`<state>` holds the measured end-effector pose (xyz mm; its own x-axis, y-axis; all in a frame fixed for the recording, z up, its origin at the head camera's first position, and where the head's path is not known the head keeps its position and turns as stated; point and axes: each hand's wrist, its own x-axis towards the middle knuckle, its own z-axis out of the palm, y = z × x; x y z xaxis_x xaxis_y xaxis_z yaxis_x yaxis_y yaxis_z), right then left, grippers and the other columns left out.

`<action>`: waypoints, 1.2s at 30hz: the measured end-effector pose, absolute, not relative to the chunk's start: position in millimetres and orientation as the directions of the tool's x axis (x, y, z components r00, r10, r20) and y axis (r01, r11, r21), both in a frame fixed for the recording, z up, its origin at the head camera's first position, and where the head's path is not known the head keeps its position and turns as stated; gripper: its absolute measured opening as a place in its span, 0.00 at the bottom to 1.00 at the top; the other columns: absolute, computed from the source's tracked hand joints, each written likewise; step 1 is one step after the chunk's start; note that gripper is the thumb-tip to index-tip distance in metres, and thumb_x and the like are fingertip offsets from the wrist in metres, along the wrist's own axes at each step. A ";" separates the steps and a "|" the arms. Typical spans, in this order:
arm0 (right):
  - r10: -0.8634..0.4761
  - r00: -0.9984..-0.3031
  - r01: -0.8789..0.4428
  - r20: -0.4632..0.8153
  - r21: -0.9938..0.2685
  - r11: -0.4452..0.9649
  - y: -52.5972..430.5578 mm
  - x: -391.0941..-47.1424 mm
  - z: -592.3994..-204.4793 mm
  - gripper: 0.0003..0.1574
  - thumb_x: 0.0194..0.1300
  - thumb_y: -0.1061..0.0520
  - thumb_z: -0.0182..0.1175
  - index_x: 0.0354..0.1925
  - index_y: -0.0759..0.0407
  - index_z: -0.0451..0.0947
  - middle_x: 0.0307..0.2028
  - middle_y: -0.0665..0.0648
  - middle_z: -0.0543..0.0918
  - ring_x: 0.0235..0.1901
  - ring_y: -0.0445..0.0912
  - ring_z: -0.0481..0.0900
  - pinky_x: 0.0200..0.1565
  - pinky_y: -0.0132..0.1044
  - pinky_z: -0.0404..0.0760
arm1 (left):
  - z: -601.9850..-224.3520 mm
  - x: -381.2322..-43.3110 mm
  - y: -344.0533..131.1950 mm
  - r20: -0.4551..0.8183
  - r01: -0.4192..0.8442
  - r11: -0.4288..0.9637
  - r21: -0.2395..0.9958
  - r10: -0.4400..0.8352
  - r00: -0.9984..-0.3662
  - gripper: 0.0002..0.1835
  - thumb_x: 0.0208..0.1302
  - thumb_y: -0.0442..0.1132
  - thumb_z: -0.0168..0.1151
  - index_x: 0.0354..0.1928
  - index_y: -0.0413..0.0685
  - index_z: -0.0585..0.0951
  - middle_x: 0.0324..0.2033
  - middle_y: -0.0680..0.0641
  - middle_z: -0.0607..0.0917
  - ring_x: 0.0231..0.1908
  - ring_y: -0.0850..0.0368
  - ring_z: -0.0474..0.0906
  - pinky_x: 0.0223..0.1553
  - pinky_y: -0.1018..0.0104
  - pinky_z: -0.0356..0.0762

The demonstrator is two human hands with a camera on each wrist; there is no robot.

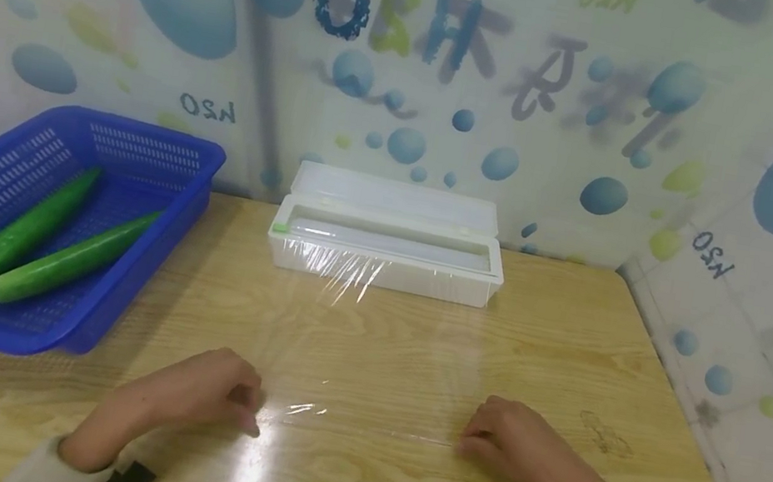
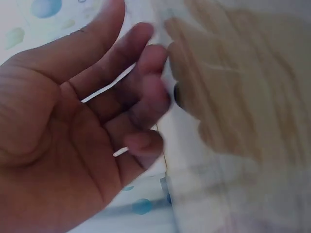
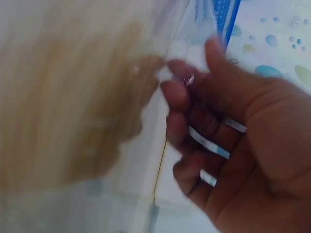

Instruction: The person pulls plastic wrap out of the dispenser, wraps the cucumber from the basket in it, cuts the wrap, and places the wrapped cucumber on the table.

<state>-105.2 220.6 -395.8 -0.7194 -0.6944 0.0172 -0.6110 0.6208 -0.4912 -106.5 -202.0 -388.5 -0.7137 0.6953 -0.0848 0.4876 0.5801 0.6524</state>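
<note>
A sheet of clear cling film [image 1: 368,356] runs from a white cling film dispenser box [image 1: 381,274] at the back of the wooden table toward both hands. Its near edge shows as a thin shiny line. My left hand [image 1: 199,388] is at the film's near left corner. In the left wrist view the thumb stands apart from loosely bent fingers [image 2: 150,63]. At the near right corner is my right hand [image 1: 521,444]. The right wrist view shows film with a glint at the index fingertip and the thumb [image 3: 218,60] apart from it.
At the left stands a blue plastic basket [image 1: 94,313] holding two cucumbers [image 1: 22,238]. The dispenser's lid [image 1: 397,196] is raised, with a film roll [image 1: 386,243] inside and a green slider [image 1: 280,228] at its left end. Patterned walls border the table behind and at right.
</note>
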 end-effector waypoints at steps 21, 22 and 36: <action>-0.530 -0.848 -0.456 0.013 -0.529 0.716 208.0 -96.8 -394.1 0.10 0.61 0.54 0.65 0.23 0.47 0.79 0.18 0.37 0.71 0.19 0.30 0.64 0.22 0.28 0.69 | -389.3 -102.8 -199.4 -0.122 0.483 0.648 0.589 0.662 -0.739 0.14 0.50 0.36 0.72 0.17 0.56 0.75 0.17 0.65 0.72 0.20 0.71 0.63 0.23 0.72 0.67; -0.521 -0.853 -0.450 0.015 -0.527 0.721 207.5 -96.4 -394.3 0.10 0.61 0.54 0.65 0.23 0.47 0.79 0.18 0.37 0.71 0.19 0.30 0.64 0.22 0.28 0.69 | -389.3 -102.4 -199.2 -0.124 0.481 0.652 0.586 0.659 -0.742 0.13 0.50 0.37 0.72 0.18 0.57 0.76 0.18 0.65 0.73 0.21 0.71 0.64 0.24 0.72 0.67; -0.540 -0.842 -0.452 -0.019 -0.521 0.724 206.3 -94.4 -393.3 0.10 0.58 0.59 0.68 0.25 0.46 0.77 0.22 0.37 0.76 0.22 0.30 0.71 0.25 0.29 0.73 | -388.9 -103.0 -199.4 -0.143 0.465 0.659 0.591 0.653 -0.743 0.14 0.50 0.37 0.72 0.17 0.56 0.75 0.17 0.65 0.70 0.20 0.71 0.62 0.23 0.72 0.66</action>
